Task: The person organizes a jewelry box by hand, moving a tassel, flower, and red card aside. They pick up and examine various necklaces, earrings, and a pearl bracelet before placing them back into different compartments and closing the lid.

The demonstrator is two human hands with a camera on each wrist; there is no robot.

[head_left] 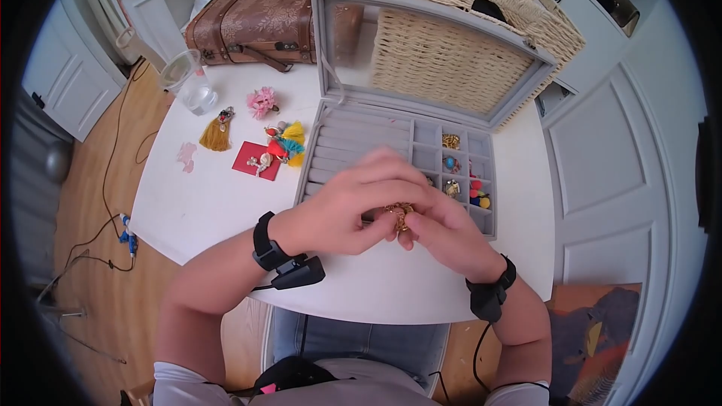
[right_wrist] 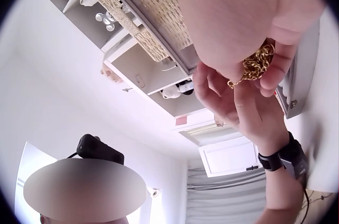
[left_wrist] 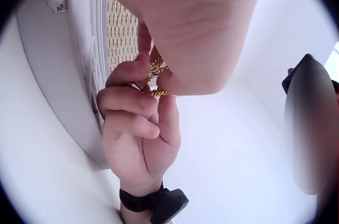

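Both hands meet over the front edge of a grey jewellery box (head_left: 412, 116), whose glass lid stands raised. Between their fingertips is a bunched gold chain (head_left: 401, 214). My left hand (head_left: 342, 207) pinches it between thumb and fingers, while my right hand (head_left: 451, 229) grips it from the other side. In the right wrist view, the gold chain (right_wrist: 258, 63) hangs in a tangled clump with a small ring end by the left thumb. Thick twisted links of the chain (left_wrist: 158, 93) show in the left wrist view, partly hidden by the fingers.
Left of the box lie a pink flower (head_left: 262, 102), a yellow tassel (head_left: 216, 132), a red card (head_left: 254, 162) and colourful tassels (head_left: 289, 143). A plastic cup (head_left: 197, 94) stands near the table's left edge. Behind are a brown case (head_left: 256, 22) and a woven basket (head_left: 451, 53).
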